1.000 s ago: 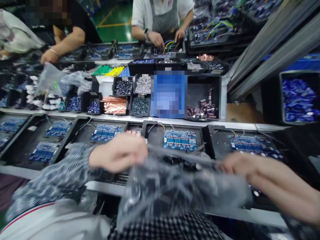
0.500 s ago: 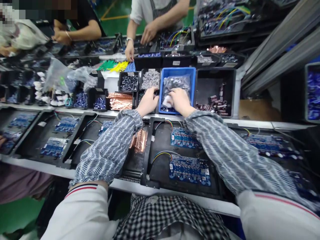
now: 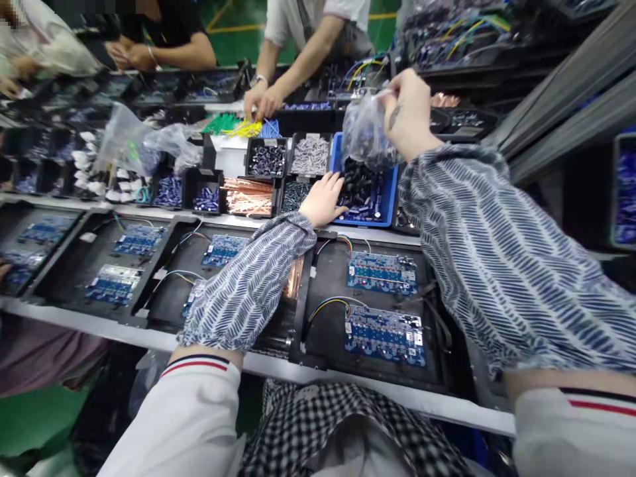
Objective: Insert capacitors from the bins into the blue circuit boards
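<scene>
Right hand [image 3: 410,112] grips a plastic bag [image 3: 365,136] above the blue bin [image 3: 390,192]; left hand [image 3: 322,199] rests open on its edge.

— The clear plastic bag [image 3: 365,136]?
— Crumpled, lifted above the blue bin [image 3: 390,192], mouth downward; far right of centre.
— And the bin?
— Holds dark small cylindrical parts [image 3: 358,189]; sits among black trays.

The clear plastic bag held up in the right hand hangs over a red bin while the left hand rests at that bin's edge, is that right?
Not quite: the bin is blue, not red, as the head view shows. The right hand does hold the clear plastic bag up over it, and the left hand rests at its edge.
</scene>
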`<state>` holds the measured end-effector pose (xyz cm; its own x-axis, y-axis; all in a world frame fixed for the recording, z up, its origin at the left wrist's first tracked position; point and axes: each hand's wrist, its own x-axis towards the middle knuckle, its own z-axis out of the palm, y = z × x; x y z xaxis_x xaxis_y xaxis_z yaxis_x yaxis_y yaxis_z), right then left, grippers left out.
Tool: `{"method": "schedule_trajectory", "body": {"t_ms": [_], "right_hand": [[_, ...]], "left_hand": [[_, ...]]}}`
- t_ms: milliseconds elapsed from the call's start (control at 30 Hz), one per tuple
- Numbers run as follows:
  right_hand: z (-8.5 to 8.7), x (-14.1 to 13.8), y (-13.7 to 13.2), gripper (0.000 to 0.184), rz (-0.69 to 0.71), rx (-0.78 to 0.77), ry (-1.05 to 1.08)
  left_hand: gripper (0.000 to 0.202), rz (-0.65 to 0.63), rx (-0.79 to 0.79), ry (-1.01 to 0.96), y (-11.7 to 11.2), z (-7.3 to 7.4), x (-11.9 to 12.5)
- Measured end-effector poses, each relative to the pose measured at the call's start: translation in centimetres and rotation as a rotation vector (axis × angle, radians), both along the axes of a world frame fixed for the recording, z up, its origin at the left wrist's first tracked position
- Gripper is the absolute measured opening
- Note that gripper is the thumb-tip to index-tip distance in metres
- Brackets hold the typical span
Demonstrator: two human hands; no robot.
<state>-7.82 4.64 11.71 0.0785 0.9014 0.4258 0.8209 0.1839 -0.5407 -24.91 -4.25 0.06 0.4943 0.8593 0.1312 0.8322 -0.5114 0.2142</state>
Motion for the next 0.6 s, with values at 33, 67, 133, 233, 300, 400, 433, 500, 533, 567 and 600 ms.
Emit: {"method": "schedule_trajectory", "body": {"t_ms": [33,67,133,233,300,400,433,500,533,567,600], "right_hand": [[1.0,-0.1,-0.2,0.016,0.001,0.016,-0.018],[1.9,-0.2,-0.5,0.018,0.004,0.028,-0.039],[3.3,-0.5,-1.2,0.024,0.024,0.032,-0.086],[4.8,-0.9,-2.2,0.03,0.065,0.006,-0.164],[5.4,-1.0,-2.7,0.033,0.1,-0.017,-0.246],[5.7,-0.8,-2.9,0.034,0.137,-0.033,-0.328],[5.5,-0.5,-2.8,0.033,0.14,-0.017,-0.319],[5.0,0.5,-2.3,0.031,0.136,0.04,-0.262],[4.7,1.2,-1.9,0.028,0.133,0.073,-0.207],[4.3,2.0,-1.5,0.023,0.134,0.104,-0.12],[3.9,2.8,-1.0,0.015,0.14,0.13,-0.012]], "left_hand": [[0.079,-0.004,-0.001,0.048,0.2,-0.1,0.2],[0.081,-0.004,0.005,0.084,0.3,-0.3,0.3],[0.085,-0.002,0.029,0.126,0.5,-0.6,0.3],[0.087,0.002,0.048,0.143,0.7,-0.8,0.3],[0.088,0.005,0.041,0.149,0.6,-0.8,0.4],[0.089,0.008,0.021,0.148,0.5,-0.5,0.5],[0.088,0.01,0.008,0.136,0.5,-0.3,0.5],[0.086,0.026,-0.023,0.073,0.6,0.0,0.7],[0.084,0.039,-0.037,0.014,0.8,0.2,0.9],[0.08,0.055,-0.051,-0.069,1.1,0.4,1.1],[0.075,0.077,-0.069,-0.18,1.6,0.6,1.4]]}}
